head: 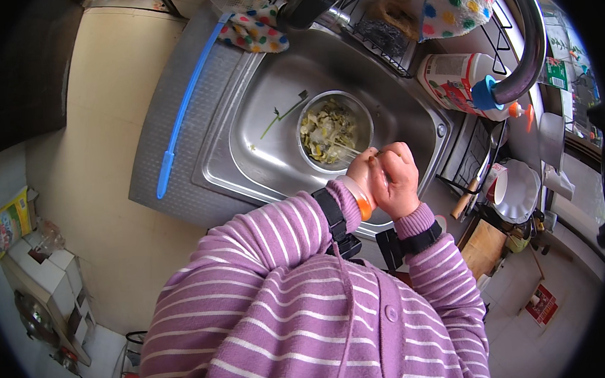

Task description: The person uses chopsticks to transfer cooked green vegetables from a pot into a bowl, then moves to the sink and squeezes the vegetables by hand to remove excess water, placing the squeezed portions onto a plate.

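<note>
My left hand (pixel 362 177), with a pale and orange bangle (pixel 361 204) at its wrist, is pressed against my right hand (pixel 397 179). Both are clenched together over the near right rim of a round metal bowl (pixel 370 127). Small dark bits of chopped greens show between the fingers; most of what they grip is hidden. Thin streams of liquid (pixel 345 147) run from the hands into the bowl. Inside it lie wet, yellow-green chopped vegetables (pixel 327 127). The bowl stands in a stainless steel sink (pixel 264 155), and a green stalk (pixel 283 116) lies beside it.
A curved faucet (pixel 530 45) with a blue tip overhangs the right side, near a large white pump bottle (pixel 452 81). A blue strip (pixel 189 113) lies along the grey counter (pixel 176 160). Dotted cloths (pixel 254 31), a wire rack (pixel 466 153) and a wooden-handled knife (pixel 466 197) surround the sink.
</note>
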Tool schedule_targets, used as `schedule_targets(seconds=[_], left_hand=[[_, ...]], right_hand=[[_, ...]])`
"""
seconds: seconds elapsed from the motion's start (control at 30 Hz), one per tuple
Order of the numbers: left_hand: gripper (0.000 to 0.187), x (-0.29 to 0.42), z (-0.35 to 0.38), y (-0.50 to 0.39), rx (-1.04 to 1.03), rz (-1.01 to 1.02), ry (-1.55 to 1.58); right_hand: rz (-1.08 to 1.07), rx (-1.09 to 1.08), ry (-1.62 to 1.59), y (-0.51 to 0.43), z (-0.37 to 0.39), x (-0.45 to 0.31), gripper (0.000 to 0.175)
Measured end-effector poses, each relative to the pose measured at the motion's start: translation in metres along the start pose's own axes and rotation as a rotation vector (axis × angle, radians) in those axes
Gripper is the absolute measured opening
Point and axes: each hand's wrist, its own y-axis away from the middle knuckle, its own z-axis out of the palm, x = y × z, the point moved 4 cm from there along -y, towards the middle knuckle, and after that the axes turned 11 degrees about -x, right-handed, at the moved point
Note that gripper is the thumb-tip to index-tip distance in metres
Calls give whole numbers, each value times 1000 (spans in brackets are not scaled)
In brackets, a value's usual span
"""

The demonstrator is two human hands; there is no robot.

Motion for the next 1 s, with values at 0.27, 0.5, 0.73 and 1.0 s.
schedule_targets(seconds=[0.27,0.5,0.73,1.0], left_hand=[[31,-5,-34,-14,-98,-40,66],[30,-5,-40,-15,-58,-23,65],[26,-3,-41,-15,-73,36,-137],[26,-3,-32,-9,13,23,-91]], right_hand=[[22,16,-13,-1,-1,-4,16],[32,20,-23,-2,-2,-5,14],[44,24,-22,-2,-2,-6,13],[62,25,-44,-2,-2,-6,13]])
